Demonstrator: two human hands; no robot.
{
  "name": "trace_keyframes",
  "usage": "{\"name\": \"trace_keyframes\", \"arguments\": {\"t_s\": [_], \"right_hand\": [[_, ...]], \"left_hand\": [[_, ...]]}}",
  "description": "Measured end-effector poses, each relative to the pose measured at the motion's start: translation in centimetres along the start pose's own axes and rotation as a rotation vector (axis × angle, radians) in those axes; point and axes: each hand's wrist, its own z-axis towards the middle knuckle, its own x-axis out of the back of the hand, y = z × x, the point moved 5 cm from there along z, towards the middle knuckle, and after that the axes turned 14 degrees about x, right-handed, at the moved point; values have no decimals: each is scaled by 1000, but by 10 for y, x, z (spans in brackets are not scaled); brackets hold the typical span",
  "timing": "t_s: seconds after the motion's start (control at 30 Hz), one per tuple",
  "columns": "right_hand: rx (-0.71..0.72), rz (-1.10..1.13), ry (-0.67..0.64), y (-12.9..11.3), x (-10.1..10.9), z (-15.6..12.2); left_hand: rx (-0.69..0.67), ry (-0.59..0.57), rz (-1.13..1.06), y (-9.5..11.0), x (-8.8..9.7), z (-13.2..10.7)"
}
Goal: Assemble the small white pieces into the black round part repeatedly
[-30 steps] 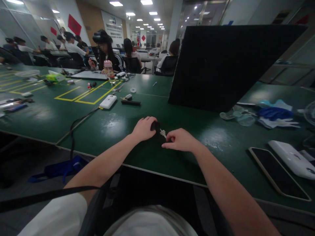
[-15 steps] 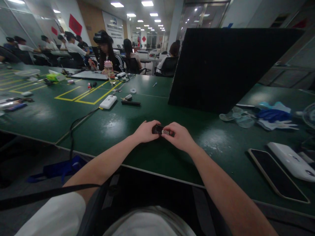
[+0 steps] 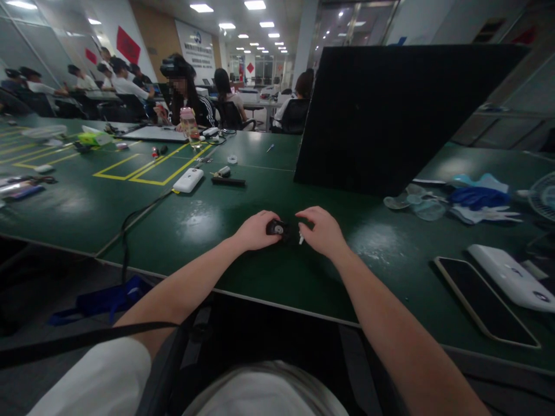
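A small black object (image 3: 286,230) with a round grey disc on it sits in my left hand (image 3: 256,231), thumb and fingers closed around its left end. What kind of object it is I cannot make out. To its right, with a small gap between, is my right hand (image 3: 321,231). Below that hand's thumb tip pokes a small white piece (image 3: 301,238), seemingly pinched there; its shape is too small to tell. The index finger is curved and apart from the thumb. Both hands are low over the green table (image 3: 260,277).
A large black panel (image 3: 390,115) stands beyond my right hand. A phone (image 3: 485,300), a white power bank (image 3: 514,274) and blue and white gloves (image 3: 481,199) lie at right. Ahead are a black bar (image 3: 228,181) and another white device (image 3: 188,180). A person (image 3: 184,95) sits across the table.
My right hand has come away from the black object and moved slightly right, with the white piece now showing at its thumb. The disc on the object is uncovered. My left hand keeps its hold.
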Motion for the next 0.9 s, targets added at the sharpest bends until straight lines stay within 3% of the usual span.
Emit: {"name": "trace_keyframes", "arguments": {"t_s": [0.2,0.37,0.47,0.6,0.73,0.9], "right_hand": [[83,-22,-367,18,-17,-4],[98,-20,-295,15,6,-8],[86,-3,-378,15,13,-12],[-12,-36,-507,22,3,-14],[-77,-88,-417,19,-5,-8],[-30,10,-83,-4,5,0]], "left_hand": [[51,77,34,-7,4,1],[62,52,56,-4,4,-1],[86,47,62,-5,5,0],[88,64,57,-6,5,1],[53,56,37,-5,4,0],[-1,-23,-8,-1,-1,-1]]}}
